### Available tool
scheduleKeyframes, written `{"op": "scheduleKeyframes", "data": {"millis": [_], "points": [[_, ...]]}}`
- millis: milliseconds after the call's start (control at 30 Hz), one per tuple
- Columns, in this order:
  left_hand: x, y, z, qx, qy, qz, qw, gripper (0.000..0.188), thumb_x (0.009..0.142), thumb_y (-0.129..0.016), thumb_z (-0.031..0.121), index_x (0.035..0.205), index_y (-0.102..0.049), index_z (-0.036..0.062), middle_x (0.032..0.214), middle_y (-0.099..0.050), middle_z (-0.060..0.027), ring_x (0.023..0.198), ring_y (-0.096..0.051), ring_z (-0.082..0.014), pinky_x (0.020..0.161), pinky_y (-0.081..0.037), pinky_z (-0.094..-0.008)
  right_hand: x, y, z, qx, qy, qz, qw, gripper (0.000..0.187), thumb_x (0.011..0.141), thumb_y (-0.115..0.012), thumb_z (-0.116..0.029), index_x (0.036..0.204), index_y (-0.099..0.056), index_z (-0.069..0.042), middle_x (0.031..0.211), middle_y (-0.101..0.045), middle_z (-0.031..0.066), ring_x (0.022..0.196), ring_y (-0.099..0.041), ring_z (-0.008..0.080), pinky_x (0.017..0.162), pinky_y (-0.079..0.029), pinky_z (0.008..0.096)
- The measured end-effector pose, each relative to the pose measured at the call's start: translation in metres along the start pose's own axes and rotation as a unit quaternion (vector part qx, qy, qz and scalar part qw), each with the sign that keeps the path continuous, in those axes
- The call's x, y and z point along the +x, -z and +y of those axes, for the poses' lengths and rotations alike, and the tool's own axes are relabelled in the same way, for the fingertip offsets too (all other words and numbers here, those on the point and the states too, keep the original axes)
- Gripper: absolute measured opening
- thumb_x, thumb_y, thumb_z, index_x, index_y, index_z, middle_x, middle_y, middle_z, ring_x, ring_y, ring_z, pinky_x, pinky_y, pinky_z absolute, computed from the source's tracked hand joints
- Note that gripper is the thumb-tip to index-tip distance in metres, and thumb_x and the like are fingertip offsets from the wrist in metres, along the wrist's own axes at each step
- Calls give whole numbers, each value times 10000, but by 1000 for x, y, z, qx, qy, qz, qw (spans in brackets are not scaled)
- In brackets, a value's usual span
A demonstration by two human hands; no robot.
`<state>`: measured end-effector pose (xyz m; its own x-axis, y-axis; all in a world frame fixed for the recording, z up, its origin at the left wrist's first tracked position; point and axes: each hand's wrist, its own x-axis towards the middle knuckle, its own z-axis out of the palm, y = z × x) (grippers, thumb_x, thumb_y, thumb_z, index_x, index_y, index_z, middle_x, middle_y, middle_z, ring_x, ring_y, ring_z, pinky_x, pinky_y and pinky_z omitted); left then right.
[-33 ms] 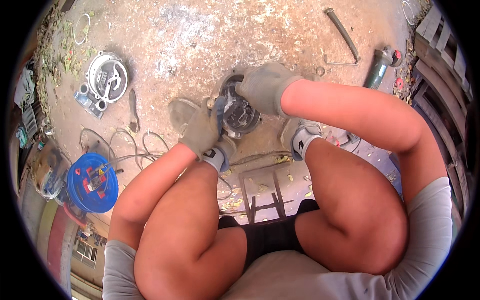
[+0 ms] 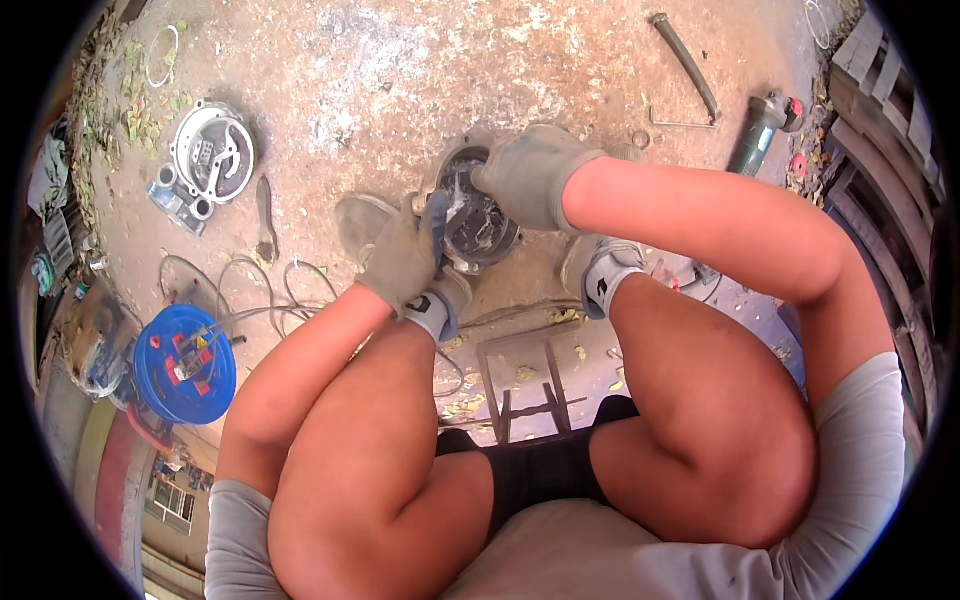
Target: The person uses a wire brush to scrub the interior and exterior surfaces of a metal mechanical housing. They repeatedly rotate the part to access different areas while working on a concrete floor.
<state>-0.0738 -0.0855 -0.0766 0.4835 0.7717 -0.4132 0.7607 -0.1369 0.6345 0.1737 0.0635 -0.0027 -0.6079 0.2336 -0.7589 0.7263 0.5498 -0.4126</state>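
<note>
Between my shoes stands a round dark metal housing point(image 2: 478, 225), with a greyish, streaky wet-looking film inside. My left hand point(image 2: 405, 255), in a grey work glove with dark fingertips, is closed on the housing's left rim. My right hand point(image 2: 535, 180), gloved too, lies over the upper right rim with its fingers curled down toward the inside. Whatever those fingers hold, if anything, is hidden by the glove. My shoes point(image 2: 365, 225) flank the housing on both sides.
At left lie a round metal cover point(image 2: 213, 155), a bracket-like part point(image 2: 180, 205) and a dark-handled tool point(image 2: 266, 220). A blue bucket point(image 2: 185, 365) stands near coiled cable point(image 2: 245, 275). Toward the right are a rod point(image 2: 685, 65), a green angle grinder point(image 2: 755, 140) and wooden pallets point(image 2: 880, 140).
</note>
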Motion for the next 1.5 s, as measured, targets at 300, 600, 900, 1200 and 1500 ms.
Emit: {"op": "scheduleKeyframes", "data": {"millis": [300, 600, 900, 1200, 1500], "points": [[7, 7, 1, 21, 37, -82, 996, 563, 1213, -366, 283, 1656, -345, -63, 1462, -544, -437, 1245, -616, -577, 1116, -498, -546, -3, -17, 22, 314, 24, -47, 948, 410, 987, -670, -242, 1375, -758, -142, 1275, -790, 154, 1195, -751, 348, 1046, -580, 457], [5, 3, 4, -5, -24, 2, 1000, 558, 1110, -522, 158, 1643, -414, 33, 1315, -579, -391, 1000, -672, -543, 902, -551, -591, -11, 0, 6, 83, -14, -56, 995, 430, 987, -675, -275, 1397, -746, -165, 1248, -797, 152, 1200, -750, 343, 1045, -575, 467], [15, 6, 11, -45, 46, -51, 997, 550, 1130, -523, 153, 1651, -404, 22, 1409, -552, -388, 1126, -666, -539, 1036, -540, -554, -15, 0, 15, 118, -14, -18, 993, 396, 947, -647, -239, 1300, -808, -160, 1195, -809, 154, 1153, -754, 360, 1024, -587, 462], [23, 14, 21, -55, 46, -56, 996, 608, 1085, -528, 79, 1678, -394, 65, 1408, -529, -439, 1116, -647, -578, 1007, -553, -581, -16, 13, 15, 95, -26, -58, 993, 424, 957, -636, -222, 1348, -800, -200, 1257, -808, 112, 1197, -754, 339, 1073, -573, 475], [21, 17, 22, -50, 40, -63, 996, 679, 1050, -562, 43, 1697, -372, 122, 1323, -559, -423, 1055, -654, -574, 937, -561, -605, -14, 7, 35, 168, 21, -25, 985, 494, 950, -652, -194, 1435, -747, -211, 1277, -810, 94, 1178, -763, 357, 1041, -586, 482]]}}
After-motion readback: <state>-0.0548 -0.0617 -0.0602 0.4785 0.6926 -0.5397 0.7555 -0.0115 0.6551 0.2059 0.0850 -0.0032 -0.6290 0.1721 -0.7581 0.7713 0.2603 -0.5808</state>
